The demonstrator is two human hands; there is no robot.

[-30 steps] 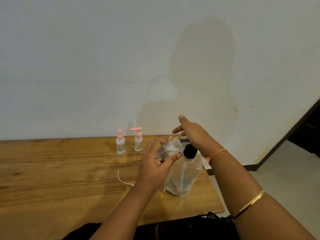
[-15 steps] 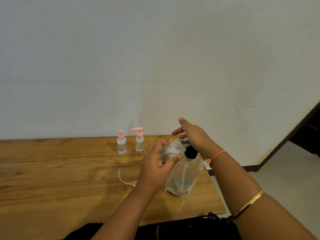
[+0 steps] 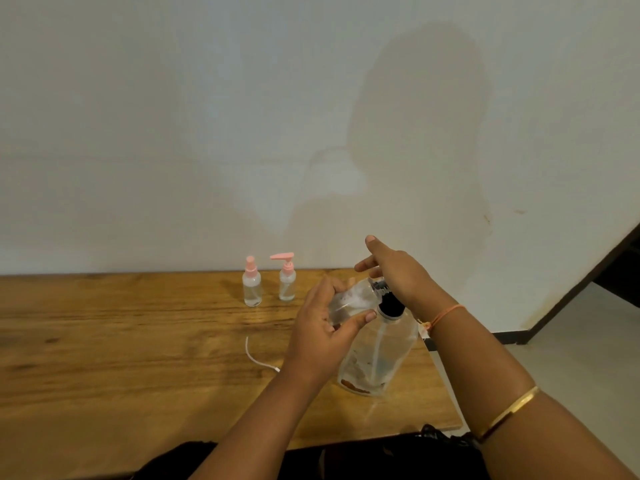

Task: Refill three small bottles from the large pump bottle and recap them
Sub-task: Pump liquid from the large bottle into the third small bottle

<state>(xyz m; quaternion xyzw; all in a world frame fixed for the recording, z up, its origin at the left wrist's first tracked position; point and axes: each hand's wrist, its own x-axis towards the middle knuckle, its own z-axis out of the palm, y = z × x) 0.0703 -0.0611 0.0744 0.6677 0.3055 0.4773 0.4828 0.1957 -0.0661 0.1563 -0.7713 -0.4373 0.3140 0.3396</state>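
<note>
**Head view.** 1 wide-angle camera worn on the person's head. It looked forward and slightly down across the worktop from its near side toward the wall, which filled the upper half of the frame. The left grip and right grip extended in from the bottom edge, close to the lens. The small bottle in the left grip lay just below frame centre. Floor showed at lower right.

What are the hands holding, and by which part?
The left hand grips a small clear bottle round its body. The right hand presses on the pump head of the large pump bottle, gripping nothing.
</note>
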